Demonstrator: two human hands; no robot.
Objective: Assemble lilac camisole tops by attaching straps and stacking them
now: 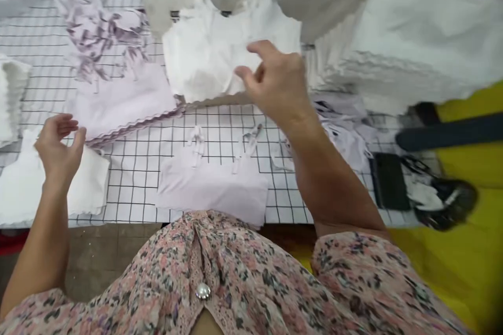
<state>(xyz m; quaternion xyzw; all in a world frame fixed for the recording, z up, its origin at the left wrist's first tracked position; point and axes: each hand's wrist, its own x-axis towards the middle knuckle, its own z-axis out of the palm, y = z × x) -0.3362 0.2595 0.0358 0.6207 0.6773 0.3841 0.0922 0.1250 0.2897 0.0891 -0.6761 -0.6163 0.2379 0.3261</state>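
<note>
I've got left hand [58,149] open, empty, over white scalloped fabric [89,183]; right hand [277,86] open, empty, over white fabric panel [200,47].

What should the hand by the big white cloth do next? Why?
Maybe the right hand should pinch the edge of the white cloth, because it is right beside that cloth and its fingers look open and empty. The left hand is open too, but it is farther away.
</note>
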